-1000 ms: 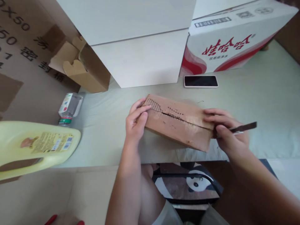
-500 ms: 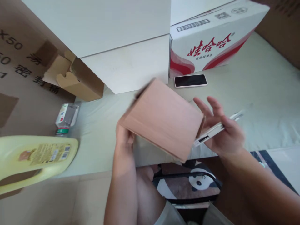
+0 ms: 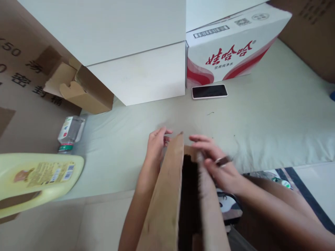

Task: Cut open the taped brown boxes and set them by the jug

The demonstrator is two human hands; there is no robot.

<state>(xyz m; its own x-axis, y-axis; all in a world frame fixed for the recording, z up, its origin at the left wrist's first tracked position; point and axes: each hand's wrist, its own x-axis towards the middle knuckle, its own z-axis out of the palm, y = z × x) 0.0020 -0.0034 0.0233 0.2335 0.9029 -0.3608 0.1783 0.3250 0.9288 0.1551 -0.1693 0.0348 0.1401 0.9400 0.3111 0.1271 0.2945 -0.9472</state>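
Observation:
A brown cardboard box (image 3: 163,195) stands tilted close in front of me, its dark open side facing up towards me. My left hand (image 3: 157,141) is at the far left of the box, its fingers curled by the far edge and partly hidden behind the cardboard. At the box's right wall is my right hand (image 3: 216,162), fingers bent, the thumb pressed on a slim tool that looks like a utility knife (image 3: 223,160). Only its dark, blurred end shows past the fingers. The box's right wall is smeared by motion.
A phone (image 3: 209,91) lies by a white and red carton (image 3: 222,59). White boxes (image 3: 141,76) stand at the back. To the left are a small open carton (image 3: 91,94), a plastic bottle (image 3: 70,134) and a yellow jug (image 3: 65,181). A panda-print bag (image 3: 230,205) is below.
The cardboard box has turned and come down towards me, so its opening now shows. Both hands have moved inward along its sides. The slim tool is now mostly hidden in my right hand.

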